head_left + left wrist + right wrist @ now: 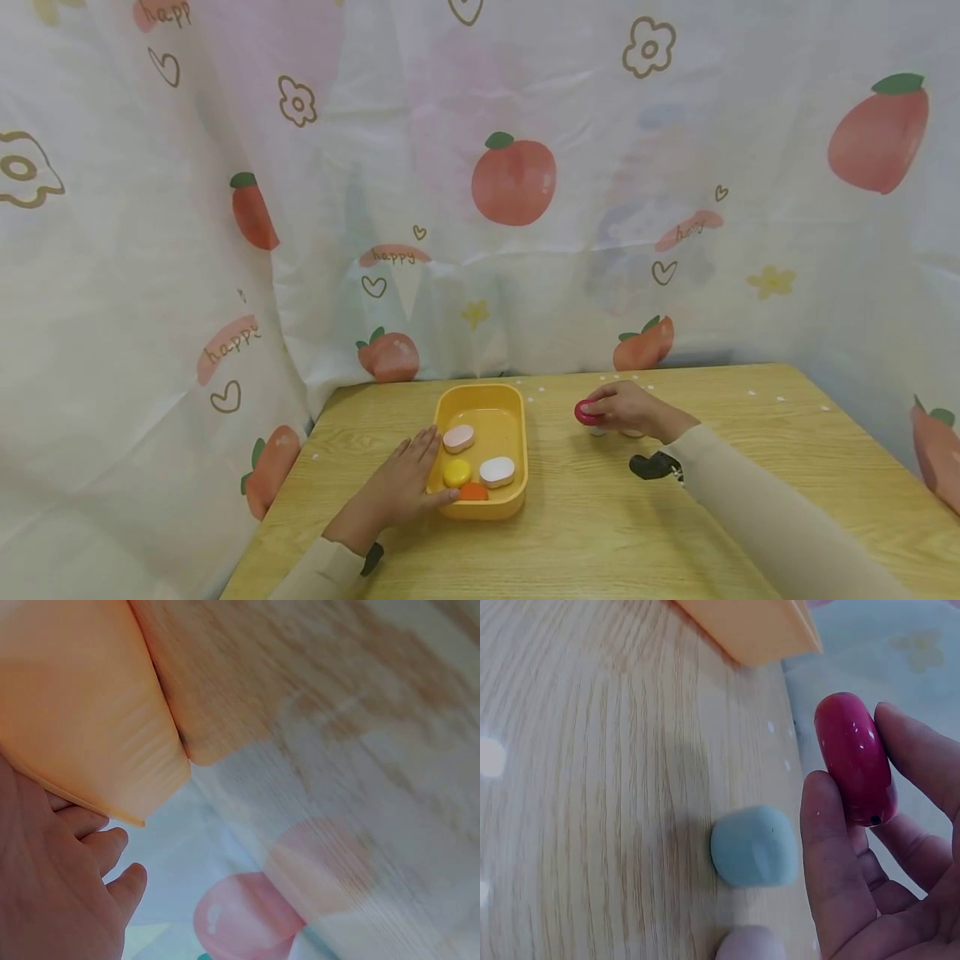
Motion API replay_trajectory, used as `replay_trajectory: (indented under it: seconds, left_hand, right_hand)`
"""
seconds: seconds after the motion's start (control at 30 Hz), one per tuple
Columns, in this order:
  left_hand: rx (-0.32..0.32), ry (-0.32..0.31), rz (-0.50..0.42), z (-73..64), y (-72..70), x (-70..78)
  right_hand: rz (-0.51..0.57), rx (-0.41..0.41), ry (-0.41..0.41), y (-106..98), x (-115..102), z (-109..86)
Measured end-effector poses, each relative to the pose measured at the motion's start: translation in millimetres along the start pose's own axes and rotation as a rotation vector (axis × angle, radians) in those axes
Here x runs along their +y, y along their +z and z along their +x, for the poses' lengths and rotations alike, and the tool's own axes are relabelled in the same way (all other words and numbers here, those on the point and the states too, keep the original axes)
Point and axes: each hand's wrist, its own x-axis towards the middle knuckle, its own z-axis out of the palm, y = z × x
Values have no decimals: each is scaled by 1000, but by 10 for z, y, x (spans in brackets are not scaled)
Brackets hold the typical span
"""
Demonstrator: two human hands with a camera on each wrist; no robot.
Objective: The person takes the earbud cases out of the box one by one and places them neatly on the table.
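Observation:
A glossy magenta rounded piece (855,757), seen in the right wrist view, is pinched between the thumb and fingers of my right hand (628,408), raised above the table. Below it on the wood stand a pale blue rounded piece (755,846) and a pale pinkish one (751,945). My left hand (405,479) rests along the left rim of a yellow tub (523,442), fingers extended, thumb over its near edge. Inside the tub lie a pink piece (459,438), a yellow one (457,473), a white one (497,472) and an orange one (473,492), partly hidden by the rim.
The wooden table (577,533) reaches back to a white curtain (450,183) printed with fruit and flowers. Small white bits (542,389) are scattered along the table's far side. A black strap piece (654,466) hangs beneath the right wrist.

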Motion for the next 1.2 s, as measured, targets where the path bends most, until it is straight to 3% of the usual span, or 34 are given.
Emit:
replay_trajectory:
  seconds: [0.73,1.2]
  left_hand:
    - [5,-1,-14,-16,-21,10]
    - [11,2,-19,-19,-19,10]
  right_hand:
    - [-30,66,75,-520,216,-172]
    - [-62,82,60,-741,308,-247]
